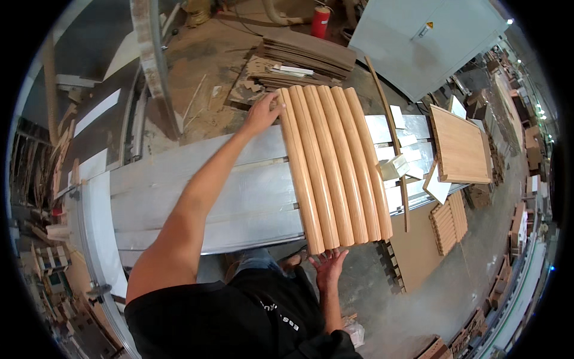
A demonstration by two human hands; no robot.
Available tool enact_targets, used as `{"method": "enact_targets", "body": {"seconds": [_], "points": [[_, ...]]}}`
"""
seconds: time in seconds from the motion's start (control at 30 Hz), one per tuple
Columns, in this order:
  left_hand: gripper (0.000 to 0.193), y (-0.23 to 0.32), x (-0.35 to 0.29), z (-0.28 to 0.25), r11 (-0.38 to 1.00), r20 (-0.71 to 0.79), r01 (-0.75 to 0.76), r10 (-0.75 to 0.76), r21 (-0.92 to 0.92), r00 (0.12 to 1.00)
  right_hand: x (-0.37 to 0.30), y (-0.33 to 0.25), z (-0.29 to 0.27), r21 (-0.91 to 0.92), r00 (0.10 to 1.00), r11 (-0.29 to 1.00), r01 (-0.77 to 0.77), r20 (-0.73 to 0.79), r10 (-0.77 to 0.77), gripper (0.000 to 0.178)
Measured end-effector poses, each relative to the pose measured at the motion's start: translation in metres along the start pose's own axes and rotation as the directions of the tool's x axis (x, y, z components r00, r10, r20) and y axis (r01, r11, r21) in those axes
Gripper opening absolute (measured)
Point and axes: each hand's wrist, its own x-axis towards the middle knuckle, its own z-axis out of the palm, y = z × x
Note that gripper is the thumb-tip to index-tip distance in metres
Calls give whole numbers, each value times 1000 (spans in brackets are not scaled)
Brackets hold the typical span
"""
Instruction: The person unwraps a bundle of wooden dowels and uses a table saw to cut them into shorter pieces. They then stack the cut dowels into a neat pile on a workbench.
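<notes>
A ribbed wooden panel (335, 167), made of several rounded light-brown slats side by side, lies across a metal machine table (239, 197) in front of me. My left hand (263, 113) grips its far left corner, with the fingertips curled over the end of the first slat. At the near end, my right hand (330, 267) holds the panel's edge from below, its thumb out to the side. The ends of the right fingers are partly hidden under the slats.
Right of the panel, a long wooden strip (382, 102), white offcuts (408, 140) and a pale block (394, 167) lie on the table. A flat wooden board (460, 146) stands beyond them. Brown sheets (311, 51) are stacked on the floor behind, near a grey cabinet (412, 36).
</notes>
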Motion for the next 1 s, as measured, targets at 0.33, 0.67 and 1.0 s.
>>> {"method": "enact_targets", "body": {"seconds": [0.33, 0.67, 1.0], "points": [[69, -53, 179, 66, 962, 722, 138, -268, 235, 638, 29, 11, 89, 108, 828, 931, 349, -502, -252, 74], [65, -52, 175, 90, 960, 841, 269, -210, 81, 498, 37, 0, 104, 114, 780, 918, 379, -573, -250, 71], [61, -21, 128, 22, 892, 819, 412, -371, 185, 437, 24, 37, 67, 81, 794, 934, 349, -554, -249, 69]]}}
